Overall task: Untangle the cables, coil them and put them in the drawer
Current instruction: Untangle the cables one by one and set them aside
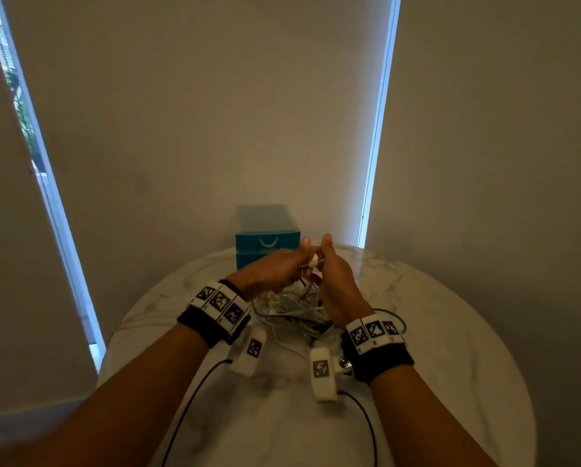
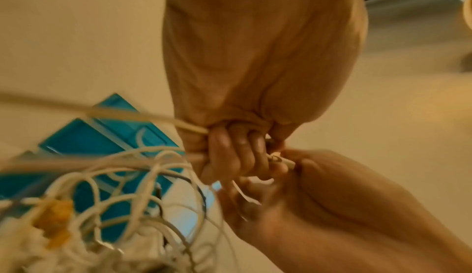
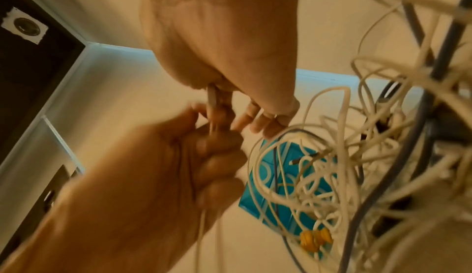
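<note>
A tangle of mostly white cables lies on the table under my raised hands, with yellow plugs among them. My left hand has its fingers curled round a white cable that runs out of the pile. My right hand meets it thumb to thumb and pinches the same cable's connector end. The right hand's fingers hold the cable just above my left hand. A teal drawer unit stands behind the hands with its drawers closed.
The round marble table fills the lower half of the head view, and its far edge meets drawn blinds. Thin black leads run from my wrist cameras toward me. The tangle hangs in front of the teal unit.
</note>
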A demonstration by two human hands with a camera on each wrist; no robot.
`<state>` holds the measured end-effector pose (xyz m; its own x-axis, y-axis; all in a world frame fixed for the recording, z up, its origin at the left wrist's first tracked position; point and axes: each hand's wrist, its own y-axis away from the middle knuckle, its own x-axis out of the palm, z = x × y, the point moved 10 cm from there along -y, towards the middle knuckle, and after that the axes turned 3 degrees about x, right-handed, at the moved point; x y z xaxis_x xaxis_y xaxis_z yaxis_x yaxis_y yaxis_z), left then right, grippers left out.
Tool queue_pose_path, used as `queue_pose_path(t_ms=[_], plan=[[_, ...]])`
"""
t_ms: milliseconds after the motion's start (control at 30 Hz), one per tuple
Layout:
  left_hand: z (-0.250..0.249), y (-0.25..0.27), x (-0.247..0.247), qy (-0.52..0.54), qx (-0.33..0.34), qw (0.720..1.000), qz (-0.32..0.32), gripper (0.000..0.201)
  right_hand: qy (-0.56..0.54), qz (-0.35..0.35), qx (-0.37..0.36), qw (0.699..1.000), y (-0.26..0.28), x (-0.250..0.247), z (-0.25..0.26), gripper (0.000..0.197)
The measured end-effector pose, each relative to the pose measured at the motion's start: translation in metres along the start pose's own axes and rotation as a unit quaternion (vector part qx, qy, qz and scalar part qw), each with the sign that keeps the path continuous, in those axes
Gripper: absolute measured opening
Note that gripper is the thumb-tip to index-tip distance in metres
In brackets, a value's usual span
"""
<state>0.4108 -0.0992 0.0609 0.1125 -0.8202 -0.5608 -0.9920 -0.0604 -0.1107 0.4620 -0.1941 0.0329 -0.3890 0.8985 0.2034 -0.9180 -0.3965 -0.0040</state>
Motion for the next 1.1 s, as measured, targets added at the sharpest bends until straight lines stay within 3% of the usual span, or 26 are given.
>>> queue_pose_path(t_ms=[100, 200, 267, 367, 600, 767, 867, 1033, 1100], plan=[[0.02, -0.001, -0.04, 0.039, -0.004, 0.994, -0.098, 0.057, 0.132, 0.026, -0.081, 0.988, 0.003, -0.008, 0.012, 0.052], [0.046, 0.005, -0.07, 0.112, -0.034, 0.977, -0.179, 0.052, 0.286, 0.065, -0.155, 0.943, 0.006, -0.01, 0.012, 0.027], [0.059, 0.007, -0.067, 0.155, -0.053, 0.97, -0.18, 0.053, 0.372, 0.098, -0.126, 0.915, 0.001, -0.007, -0.007, 0.022], [0.066, 0.0, -0.046, 0.172, -0.065, 0.971, -0.153, 0.053, 0.452, 0.09, -0.064, 0.885, -0.012, -0.011, -0.03, 0.048], [0.059, -0.024, -0.023, 0.124, -0.016, 0.979, -0.164, 0.042, 0.372, -0.033, -0.088, 0.923, -0.037, -0.054, -0.031, 0.094], [0.079, -0.035, -0.016, 0.167, -0.011, 0.973, -0.158, 0.039, 0.309, -0.115, -0.103, 0.938, -0.045, -0.089, -0.035, 0.052], [0.091, -0.033, -0.006, 0.133, -0.02, 0.98, -0.15, 0.035, 0.281, -0.121, -0.137, 0.942, -0.049, -0.091, -0.036, 0.033], [0.101, -0.029, -0.013, 0.131, -0.007, 0.979, -0.159, 0.028, 0.223, -0.014, -0.127, 0.967, -0.047, -0.072, -0.037, 0.015], [0.097, -0.026, -0.015, 0.155, 0.011, 0.974, -0.164, 0.022, 0.255, 0.022, -0.13, 0.958, -0.042, -0.065, -0.039, 0.026]])
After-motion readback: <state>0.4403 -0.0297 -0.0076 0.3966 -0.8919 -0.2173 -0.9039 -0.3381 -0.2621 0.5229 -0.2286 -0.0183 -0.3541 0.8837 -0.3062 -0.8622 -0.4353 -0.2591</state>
